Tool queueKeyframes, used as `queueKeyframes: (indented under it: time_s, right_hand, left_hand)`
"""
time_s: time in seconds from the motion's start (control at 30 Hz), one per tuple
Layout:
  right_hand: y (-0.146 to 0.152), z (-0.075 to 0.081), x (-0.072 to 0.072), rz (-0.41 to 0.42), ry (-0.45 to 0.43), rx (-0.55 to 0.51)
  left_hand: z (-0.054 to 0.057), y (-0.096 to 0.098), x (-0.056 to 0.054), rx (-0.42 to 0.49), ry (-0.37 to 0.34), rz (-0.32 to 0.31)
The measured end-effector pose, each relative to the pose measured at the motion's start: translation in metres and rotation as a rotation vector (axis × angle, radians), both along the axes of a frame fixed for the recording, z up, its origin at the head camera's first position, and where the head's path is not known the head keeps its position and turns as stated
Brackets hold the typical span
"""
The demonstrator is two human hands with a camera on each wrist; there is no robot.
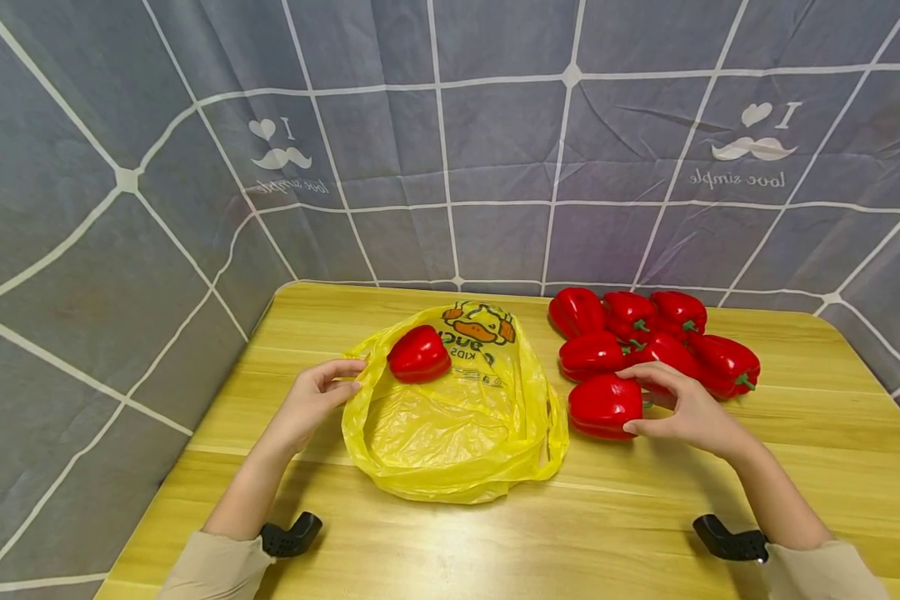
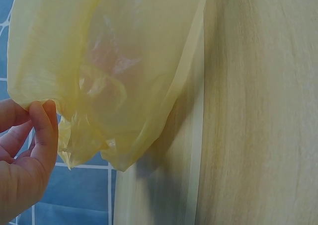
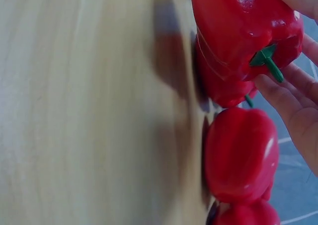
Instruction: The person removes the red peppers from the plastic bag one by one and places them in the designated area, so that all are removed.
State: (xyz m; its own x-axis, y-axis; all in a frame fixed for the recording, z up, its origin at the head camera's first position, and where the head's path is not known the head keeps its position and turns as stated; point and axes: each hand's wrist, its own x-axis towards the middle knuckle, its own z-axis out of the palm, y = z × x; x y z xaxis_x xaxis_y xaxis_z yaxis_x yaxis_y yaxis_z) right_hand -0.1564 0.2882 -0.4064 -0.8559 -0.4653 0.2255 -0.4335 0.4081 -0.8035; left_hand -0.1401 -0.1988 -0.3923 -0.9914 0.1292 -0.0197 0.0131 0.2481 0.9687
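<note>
A yellow plastic bag (image 1: pixel 438 429) with a printed duck lies wide-mouthed on the wooden table. Inside it, toward the back left, sits one red bell pepper (image 1: pixel 419 355). My left hand (image 1: pixel 321 398) pinches the bag's left rim between thumb and fingers; the left wrist view shows the thin plastic (image 2: pixel 44 61) caught at the fingertips (image 2: pixel 49 107). To the right of the bag, my right hand (image 1: pixel 678 408) grips another red bell pepper (image 1: pixel 605 406) by its stem end. Its green stem (image 3: pixel 268 61) shows between thumb and fingers in the right wrist view.
Several more red bell peppers (image 1: pixel 591 355) lie grouped behind and beside my right hand, toward the back right of the table (image 1: pixel 607 533). A grey curtain (image 1: pixel 495 167) with white lines hangs behind the table and along its left side. Black wrist mounts (image 1: pixel 291 535) sit at both forearms.
</note>
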Motion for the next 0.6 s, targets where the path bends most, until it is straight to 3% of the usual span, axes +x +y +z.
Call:
queueKeyframes:
  time_s: [0.6]
  right_hand:
    - [0.007,-0.015,-0.002,-0.054,-0.070,-0.005]
  left_hand:
    - [0.002,0.000,0.001,-0.006,-0.003,0.004]
